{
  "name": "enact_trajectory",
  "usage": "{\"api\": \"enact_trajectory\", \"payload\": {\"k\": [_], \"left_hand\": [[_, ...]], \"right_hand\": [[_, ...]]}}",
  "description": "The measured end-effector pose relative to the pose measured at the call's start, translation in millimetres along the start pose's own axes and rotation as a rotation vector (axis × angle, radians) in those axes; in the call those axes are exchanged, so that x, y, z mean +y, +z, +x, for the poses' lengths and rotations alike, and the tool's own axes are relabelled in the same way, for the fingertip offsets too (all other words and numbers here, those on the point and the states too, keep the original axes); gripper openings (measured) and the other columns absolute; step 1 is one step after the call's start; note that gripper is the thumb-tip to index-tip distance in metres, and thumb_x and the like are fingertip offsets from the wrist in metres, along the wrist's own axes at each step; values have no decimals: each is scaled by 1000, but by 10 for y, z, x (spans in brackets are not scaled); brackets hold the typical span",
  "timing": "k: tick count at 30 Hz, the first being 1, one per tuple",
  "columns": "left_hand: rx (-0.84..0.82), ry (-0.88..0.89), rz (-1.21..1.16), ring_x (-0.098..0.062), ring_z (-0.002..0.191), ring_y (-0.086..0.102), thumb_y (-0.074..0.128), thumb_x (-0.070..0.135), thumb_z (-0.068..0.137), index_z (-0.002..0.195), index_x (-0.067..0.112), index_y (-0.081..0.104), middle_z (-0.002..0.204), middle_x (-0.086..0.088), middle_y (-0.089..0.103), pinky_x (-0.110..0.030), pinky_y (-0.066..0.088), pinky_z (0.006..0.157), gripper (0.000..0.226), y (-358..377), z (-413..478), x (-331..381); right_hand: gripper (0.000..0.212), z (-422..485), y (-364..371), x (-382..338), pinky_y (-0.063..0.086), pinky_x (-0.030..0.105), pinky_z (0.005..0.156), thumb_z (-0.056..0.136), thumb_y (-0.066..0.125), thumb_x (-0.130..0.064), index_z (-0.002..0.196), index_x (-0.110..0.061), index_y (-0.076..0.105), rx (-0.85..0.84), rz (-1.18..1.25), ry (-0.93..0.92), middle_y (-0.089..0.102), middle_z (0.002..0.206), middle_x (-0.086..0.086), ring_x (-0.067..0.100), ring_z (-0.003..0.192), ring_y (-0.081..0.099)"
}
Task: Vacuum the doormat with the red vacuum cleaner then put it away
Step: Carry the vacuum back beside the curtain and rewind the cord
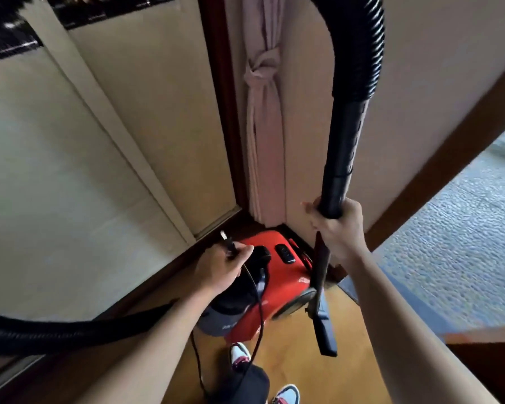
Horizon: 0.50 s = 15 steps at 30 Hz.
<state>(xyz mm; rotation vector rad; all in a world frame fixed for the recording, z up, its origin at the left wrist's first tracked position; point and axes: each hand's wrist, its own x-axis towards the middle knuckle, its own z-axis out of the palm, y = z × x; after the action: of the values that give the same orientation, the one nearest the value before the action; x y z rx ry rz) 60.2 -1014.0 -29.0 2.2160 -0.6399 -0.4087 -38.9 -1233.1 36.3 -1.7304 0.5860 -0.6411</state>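
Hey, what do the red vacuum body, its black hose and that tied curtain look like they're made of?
Red vacuum body: likely moulded plastic, glossy; it shows bright highlights.
Black hose: ribbed flexible plastic, matte, judging by its close ridges and bend.
Tied curtain: soft pale pink fabric, matte; it knots and hangs in folds, weave too blurred to tell.

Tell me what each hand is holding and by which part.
The left hand pinches the power plug by its black body, prongs up. The right hand grips the vacuum's black wand around the tube, below the hose.
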Motion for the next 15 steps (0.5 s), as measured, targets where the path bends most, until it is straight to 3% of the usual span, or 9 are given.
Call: {"api": "enact_trajectory", "payload": {"k": [5, 8, 12, 15], "left_hand": [[50, -79, -2, -7, 57, 66, 39, 74, 78, 76, 23, 73, 49, 11, 63, -30, 51, 66, 61, -102, 329, -277], [78, -111, -18, -4, 54, 64, 48, 63, 84, 67, 23, 69, 48, 9, 63, -29, 51, 65, 48, -140, 559, -513], [82, -121, -23, -3, 52, 64, 49, 59, 86, 68, 22, 68, 49, 10, 63, -32, 54, 63, 46, -178, 913, -872], [69, -113, -4, -4, 52, 64, 45, 65, 84, 72, 23, 70, 51, 9, 63, -35, 55, 61, 51, -172, 1185, -1108]], "right_hand": [[28, 401, 348, 59, 43, 35, 52, 83, 74, -2, 63, 2, 56, -76, 18, 34, 57, 50, -5, 14, 48, 51], [29, 675, 625, 163, 43, 39, 53, 83, 74, -1, 63, 4, 54, -126, 22, 62, 56, 51, -3, 16, 50, 51], [33, 1074, 977, 341, 46, 43, 51, 82, 77, -9, 64, 5, 53, -173, 32, 59, 52, 56, 19, 18, 52, 52], [33, 1312, 1183, 451, 46, 32, 49, 85, 73, 0, 61, 7, 51, -191, 27, 31, 52, 52, 10, 11, 47, 52]]}}
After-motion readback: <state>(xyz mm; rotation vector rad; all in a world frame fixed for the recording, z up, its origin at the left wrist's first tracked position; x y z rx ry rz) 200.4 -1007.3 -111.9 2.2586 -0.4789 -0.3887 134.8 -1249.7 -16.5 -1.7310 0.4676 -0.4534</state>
